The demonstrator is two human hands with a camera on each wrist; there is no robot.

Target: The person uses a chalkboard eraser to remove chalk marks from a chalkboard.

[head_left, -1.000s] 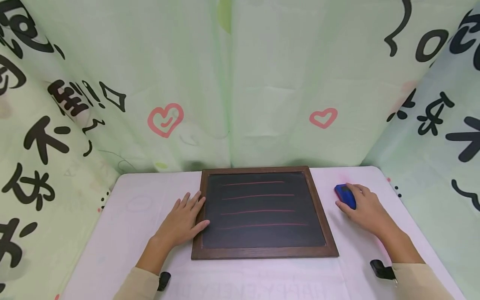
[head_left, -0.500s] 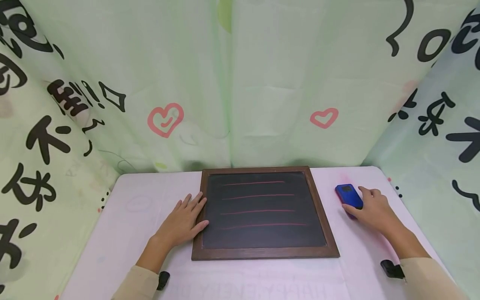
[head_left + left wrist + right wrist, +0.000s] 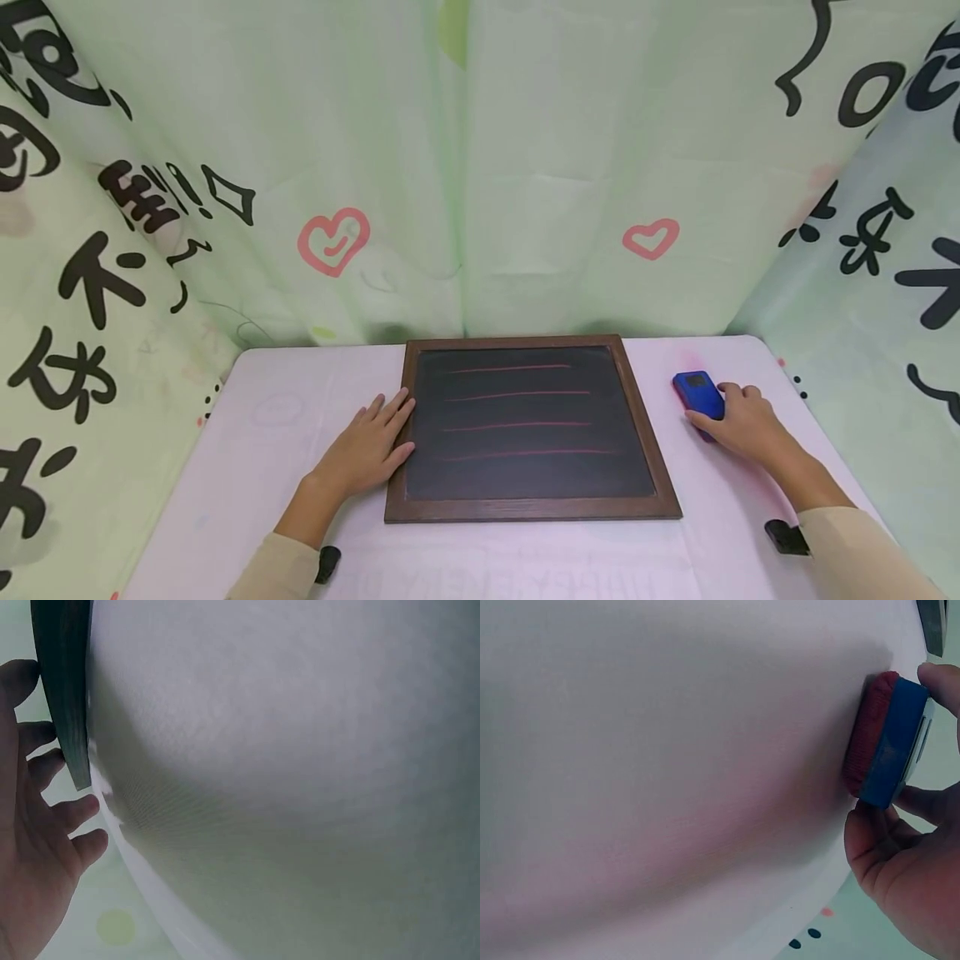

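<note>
A small chalkboard (image 3: 528, 475) with a brown wooden frame lies on the table, several thin red lines drawn across its dark surface. My left hand (image 3: 365, 450) rests along the left side of the frame with its fingers spread. In the left wrist view, the fingertips of the left hand (image 3: 37, 847) touch or lie near the frame's edge (image 3: 67, 690). To the board's right, my right hand (image 3: 746, 423) holds a blue chalkboard eraser (image 3: 697, 394) between thumb and fingers. Its red felt pad (image 3: 871, 731) faces the tabletop in the right wrist view.
The table (image 3: 465, 558) has a pale pinkish-white cover with faint pink smudges on the right. A light green curtain (image 3: 525, 167) with black lettering and pink hearts hangs behind and on both sides.
My right hand has drawn back a little toward me and to the right, so more of the eraser's top shows. The left hand and the chalkboard have hardly moved.
</note>
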